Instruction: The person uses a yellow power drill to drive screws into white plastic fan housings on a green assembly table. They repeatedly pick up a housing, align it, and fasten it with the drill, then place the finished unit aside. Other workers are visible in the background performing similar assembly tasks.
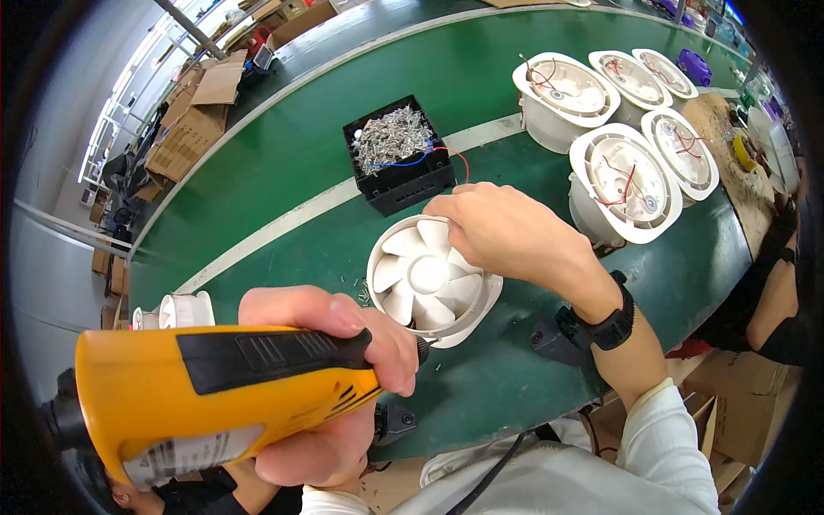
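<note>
Yellow power driver (129, 369) far left, white label (193, 455) on its side, print too small to read; left hand (388, 345) clamped round it. Black box (408, 196) of screws behind the fan. White fan (427, 275) sits in its round housing (487, 302) on green counter (506, 386), mid-frame. Right hand (506, 227) at housing's far rim, fingers bunched; can't tell if they're gripping. More white housings (627, 180) right.

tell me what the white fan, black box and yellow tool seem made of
White fan: probably moulded plastic, satin, judging by its smooth, evenly coloured surface.
Black box: likely rigid plastic, fairly matte, with thin, straight walls.
Yellow tool: apparently hard plastic, semi-gloss, by its smooth, rounded casing; its black panel may be rubber.
</note>
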Tool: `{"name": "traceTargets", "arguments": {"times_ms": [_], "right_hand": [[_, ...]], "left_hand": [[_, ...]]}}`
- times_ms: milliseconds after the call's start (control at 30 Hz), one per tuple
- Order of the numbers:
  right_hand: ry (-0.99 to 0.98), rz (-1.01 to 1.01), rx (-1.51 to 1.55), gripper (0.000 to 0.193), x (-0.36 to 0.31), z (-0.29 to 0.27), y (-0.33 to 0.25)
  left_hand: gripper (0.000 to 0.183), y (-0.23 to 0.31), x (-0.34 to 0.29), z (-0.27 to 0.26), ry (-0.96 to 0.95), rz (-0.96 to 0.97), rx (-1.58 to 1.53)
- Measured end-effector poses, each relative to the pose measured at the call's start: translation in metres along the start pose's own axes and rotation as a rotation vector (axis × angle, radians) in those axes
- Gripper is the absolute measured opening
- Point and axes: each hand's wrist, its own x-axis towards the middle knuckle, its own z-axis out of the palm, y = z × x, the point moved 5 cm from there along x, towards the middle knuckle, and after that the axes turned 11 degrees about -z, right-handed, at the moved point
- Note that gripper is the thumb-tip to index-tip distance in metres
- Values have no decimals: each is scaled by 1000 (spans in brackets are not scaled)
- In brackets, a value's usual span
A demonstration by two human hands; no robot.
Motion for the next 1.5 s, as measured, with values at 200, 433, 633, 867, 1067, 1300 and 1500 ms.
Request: {"name": "traceTargets", "arguments": {"times_ms": [200,433,633,867,1067,1300,1500], "right_hand": [[22,-15,-2,15,-2,-1,0],[11,-11,-5,14,0,-1,-2],[-80,27,-15,22,1,-1,1],[-5,473,243,45,-29,-20,8],[-174,737,647,74,-70,2,21],[-331,808,848,82,-68,9,5],[-249,917,891,85,-77,14,9]], "left_hand": [[78,-1,1,6,-33,-7,2],[79,-3,0,2,-24,-50,-48],[77,12,4,-3,64,3,42],[72,34,10,-42,67,24,90],[43,1,28,-57,207,24,114],[24,-23,36,-71,233,53,-21],[44,-3,30,-67,155,158,-98]]}}
